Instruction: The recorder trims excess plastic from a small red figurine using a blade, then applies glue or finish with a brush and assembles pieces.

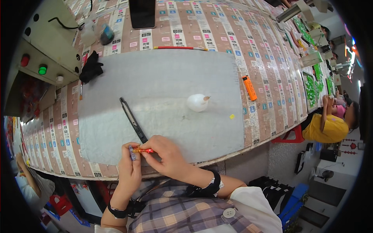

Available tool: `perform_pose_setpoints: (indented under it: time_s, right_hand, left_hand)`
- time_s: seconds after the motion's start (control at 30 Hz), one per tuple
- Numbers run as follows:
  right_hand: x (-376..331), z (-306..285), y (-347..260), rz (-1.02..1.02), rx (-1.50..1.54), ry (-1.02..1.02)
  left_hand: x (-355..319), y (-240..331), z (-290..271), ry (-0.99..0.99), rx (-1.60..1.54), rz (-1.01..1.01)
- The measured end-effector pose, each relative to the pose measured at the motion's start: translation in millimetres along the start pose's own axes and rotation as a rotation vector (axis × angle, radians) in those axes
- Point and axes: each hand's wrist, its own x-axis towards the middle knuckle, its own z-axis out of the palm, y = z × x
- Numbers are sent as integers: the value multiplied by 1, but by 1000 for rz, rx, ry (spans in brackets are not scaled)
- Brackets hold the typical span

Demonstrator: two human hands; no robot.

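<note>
Close to the table's near edge, my two hands meet around a small red-and-gold piece (147, 150). It is too small for its kind to be told. My left hand (130, 167) pinches its left end, and a greyish-purple strip (132, 153) shows at those fingers. Thumb and fingers of my right hand (168, 157) grip the red end. Just beyond them lies a black utility knife (133, 121), slanting away to the left on the grey mat (163, 77). A round white bottle (197, 102) with a brownish tip rests on the mat, right of centre.
Right of the mat lies an orange lighter (249, 88); a red-handled paintbrush (180, 48) lies along its far edge. Black cloth (91, 67) covers the far left corner. Beyond are a phone (142, 14) and a dark jar (107, 35). A machine box (42, 50) stands left.
</note>
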Motion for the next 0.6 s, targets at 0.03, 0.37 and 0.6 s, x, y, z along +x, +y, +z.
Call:
perform_pose_setpoints:
  time_s: [0.03,0.37,0.6]
  right_hand:
    - [0,1,-1,-5,13,4]
    - [-2,1,1,-23,24,29]
    - [-1,-1,3,14,8,-15]
  left_hand:
    - [0,1,-1,-1,9,11]
    - [0,0,1,12,11,31]
    - [2,-3,2,29,89,80]
